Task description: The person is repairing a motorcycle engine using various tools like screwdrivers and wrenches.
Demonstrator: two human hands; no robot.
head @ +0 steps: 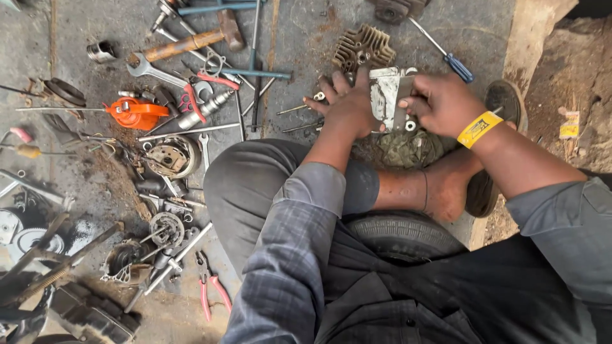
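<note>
Your left hand lies spread, steadying the grey rectangular metal engine part over the floor beside the finned cylinder head; your right hand is clamped on its edge. Likely mid-fitting; next needs firm, aligned pressure.

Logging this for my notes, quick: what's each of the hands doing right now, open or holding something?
Left hand: fingers spread open, pressed against the grey metal block.
Right hand: closed, gripping the same metal block from the other side.
</note>
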